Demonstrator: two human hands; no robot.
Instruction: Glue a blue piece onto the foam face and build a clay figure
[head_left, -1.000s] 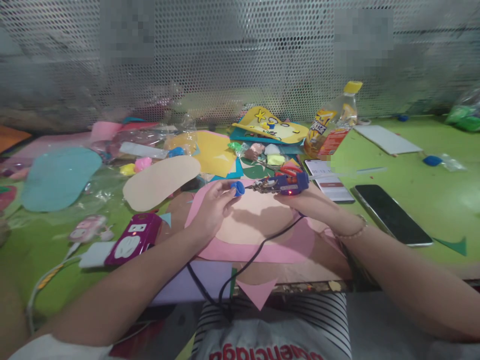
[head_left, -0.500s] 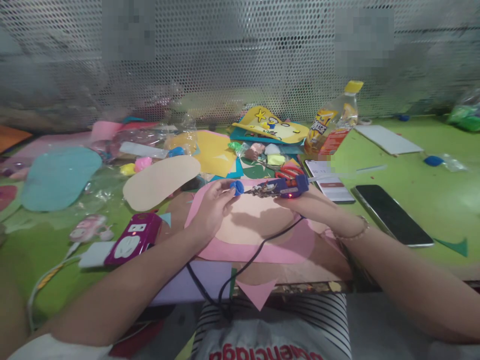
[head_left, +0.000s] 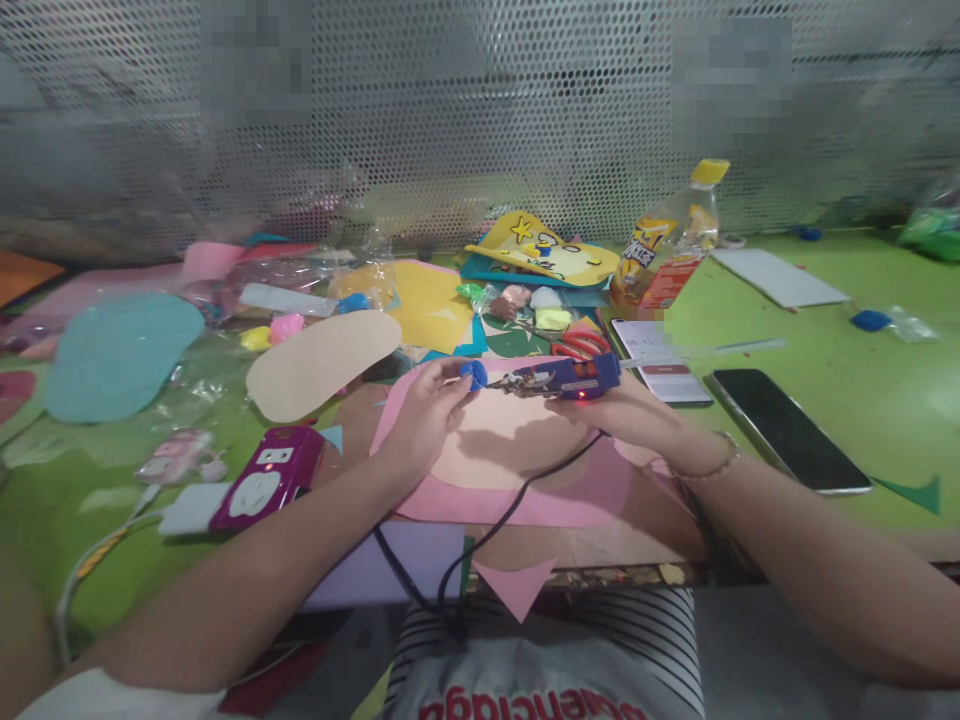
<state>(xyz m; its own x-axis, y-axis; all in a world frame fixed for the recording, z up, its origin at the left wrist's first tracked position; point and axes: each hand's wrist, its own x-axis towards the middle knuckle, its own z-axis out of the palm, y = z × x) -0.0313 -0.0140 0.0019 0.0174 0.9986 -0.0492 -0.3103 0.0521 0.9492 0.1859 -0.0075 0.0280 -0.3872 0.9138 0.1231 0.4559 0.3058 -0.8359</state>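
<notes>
Between the thumb and fingers of my left hand [head_left: 431, 410] is a small blue bottle cap [head_left: 474, 376]. My right hand [head_left: 611, 410] grips a blue hot glue gun [head_left: 585, 376], its red light lit and a clear glue stick [head_left: 697, 352] poking out of the back. The gun's nozzle points left and meets or nearly meets the cap; I cannot tell whether they touch. Beneath both hands lies a cream paper shape [head_left: 495, 455] on a larger pink sheet [head_left: 525, 508]. The black cord [head_left: 517, 500] runs from the gun down over the table edge.
A purple power socket [head_left: 274, 475] with a white plug stands at left. Red-handled scissors [head_left: 581, 343], two phones [head_left: 787, 430] and a drink bottle [head_left: 667, 245] are at right. Coloured paper shapes [head_left: 124, 355] and clay lumps lie farther back, before a perforated metal panel [head_left: 480, 120].
Both hands stay almost where they were, with the cap and glue gun still held. The glue gun and its stick have shifted very slightly to the right.
</notes>
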